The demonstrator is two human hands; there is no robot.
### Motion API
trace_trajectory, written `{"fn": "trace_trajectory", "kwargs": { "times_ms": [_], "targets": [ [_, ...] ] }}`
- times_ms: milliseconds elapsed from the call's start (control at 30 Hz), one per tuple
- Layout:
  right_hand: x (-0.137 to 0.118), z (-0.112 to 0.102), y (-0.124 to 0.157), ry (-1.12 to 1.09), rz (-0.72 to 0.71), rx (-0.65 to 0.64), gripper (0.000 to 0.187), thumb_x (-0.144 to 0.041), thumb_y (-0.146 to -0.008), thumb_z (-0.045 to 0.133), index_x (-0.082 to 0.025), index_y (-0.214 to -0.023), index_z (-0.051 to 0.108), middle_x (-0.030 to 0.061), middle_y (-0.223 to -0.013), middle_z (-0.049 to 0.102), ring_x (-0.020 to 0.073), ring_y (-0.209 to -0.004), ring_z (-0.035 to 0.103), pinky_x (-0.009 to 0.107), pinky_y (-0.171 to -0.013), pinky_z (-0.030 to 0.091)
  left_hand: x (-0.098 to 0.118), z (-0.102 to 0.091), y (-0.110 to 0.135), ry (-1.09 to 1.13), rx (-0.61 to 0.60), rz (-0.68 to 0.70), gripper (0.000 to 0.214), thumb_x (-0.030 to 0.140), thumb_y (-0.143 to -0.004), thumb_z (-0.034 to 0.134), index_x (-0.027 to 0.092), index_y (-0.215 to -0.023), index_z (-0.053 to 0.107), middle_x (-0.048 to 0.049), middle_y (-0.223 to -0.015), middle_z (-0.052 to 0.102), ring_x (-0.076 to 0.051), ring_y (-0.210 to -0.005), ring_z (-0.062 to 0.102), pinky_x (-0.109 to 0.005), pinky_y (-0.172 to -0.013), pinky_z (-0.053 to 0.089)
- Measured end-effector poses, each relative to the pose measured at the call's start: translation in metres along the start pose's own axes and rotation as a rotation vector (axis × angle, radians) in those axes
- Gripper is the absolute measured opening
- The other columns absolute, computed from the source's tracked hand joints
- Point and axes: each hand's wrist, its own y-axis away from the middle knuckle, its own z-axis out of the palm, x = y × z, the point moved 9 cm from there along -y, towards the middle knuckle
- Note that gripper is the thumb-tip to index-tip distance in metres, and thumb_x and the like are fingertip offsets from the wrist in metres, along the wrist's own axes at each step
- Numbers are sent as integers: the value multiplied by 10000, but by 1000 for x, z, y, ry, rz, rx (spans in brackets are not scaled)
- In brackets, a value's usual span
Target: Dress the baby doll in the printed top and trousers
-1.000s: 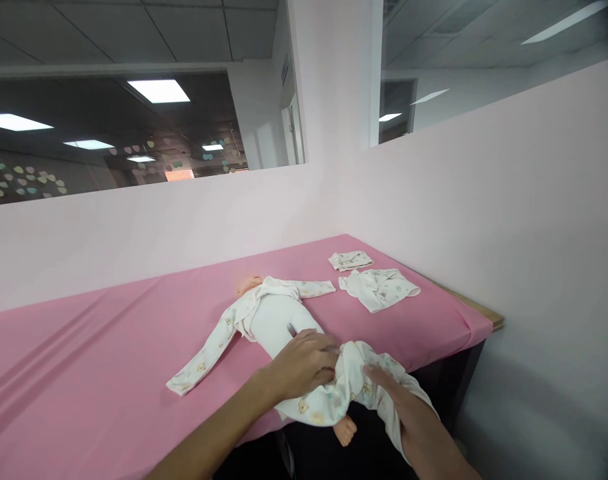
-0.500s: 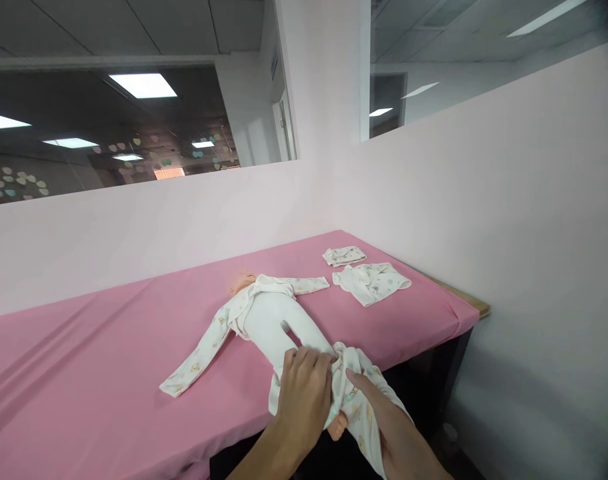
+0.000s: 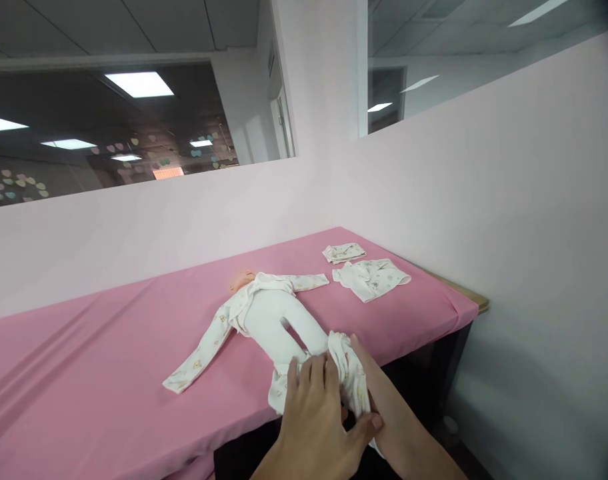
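Observation:
A baby doll (image 3: pixel 277 320) lies on its back on the pink table cover (image 3: pixel 109 360), head toward the wall, with an open patterned top spread under it. Bunched white patterned trousers (image 3: pixel 345 373) sit over its lower legs at the table's near edge. My left hand (image 3: pixel 317 417) lies over the trousers, fingers pressed on the cloth and thumb hooked round it. My right hand (image 3: pixel 391 417) grips the right side of the same cloth. The doll's feet are hidden under my hands.
A folded white baby top (image 3: pixel 371 279) and a smaller folded cloth (image 3: pixel 344 253) lie at the table's far right corner. Pale pink partition walls (image 3: pixel 484 200) close in the back and right. The table's right edge (image 3: pixel 477 303) drops to the floor.
Both hands have slid the trousers down the doll's legs toward me, baring more of the white legs. The small foot that showed earlier is now covered by my hands.

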Motion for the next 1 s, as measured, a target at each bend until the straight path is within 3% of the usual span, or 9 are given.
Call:
{"fn": "trace_trajectory", "kwargs": {
  "times_ms": [133,367,533,700,767,867,1000],
  "targets": [
    [8,-13,-2,-8,85,79,516,-598,-844,539,-211,-1175,624,52,-1010,714,235,-1016,655,327,-829,535,5,12,-1,-112,73,-6,623,378,-785,568,106,-1342,499,-171,-1395,494,-358,-1300,417,-591,-1139,195],
    [11,-35,3,79,82,251,595,-558,-768,673,-303,-1289,541,7,-1206,657,219,-1139,599,300,-864,535,13,10,-13,-277,189,17,390,167,-814,522,94,-1189,605,-132,-1105,662,-291,-1040,610,-525,-1002,432],
    [8,-33,-2,44,-23,184,551,-451,-774,710,-325,-1284,543,1,-1199,657,218,-1109,618,310,-855,543,11,6,-18,-277,138,39,331,115,-839,508,97,-1158,597,-118,-1020,661,-265,-905,639,-399,-757,549],
    [12,-32,-15,-40,-60,112,514,-365,-753,748,-329,-1233,565,-20,-1144,665,187,-1075,621,303,-904,517,6,7,-17,-248,61,63,297,62,-862,400,142,-1055,611,-82,-979,657,-238,-864,637,-362,-724,520],
    [12,-28,-15,-37,-60,91,467,-370,-754,748,-308,-1188,587,-19,-1088,675,181,-1049,624,298,-903,509,3,8,-16,-190,42,63,309,49,-864,349,167,-985,608,-68,-979,651,-232,-869,627,-356,-727,496],
    [11,-23,-15,-10,-59,82,386,-372,-743,750,-266,-1091,617,-22,-930,679,174,-940,639,286,-850,515,-11,2,-17,-11,67,-54,288,58,-848,323,179,-943,566,-50,-922,649,-211,-837,607,-340,-734,459],
    [11,-24,-20,-3,-64,77,205,-384,-752,708,-229,-769,574,-63,-584,525,137,-566,551,296,-695,523,-20,-3,-23,179,51,-153,236,136,-845,333,199,-979,517,-43,-932,633,-210,-873,580,-324,-754,429]
  ]
}}
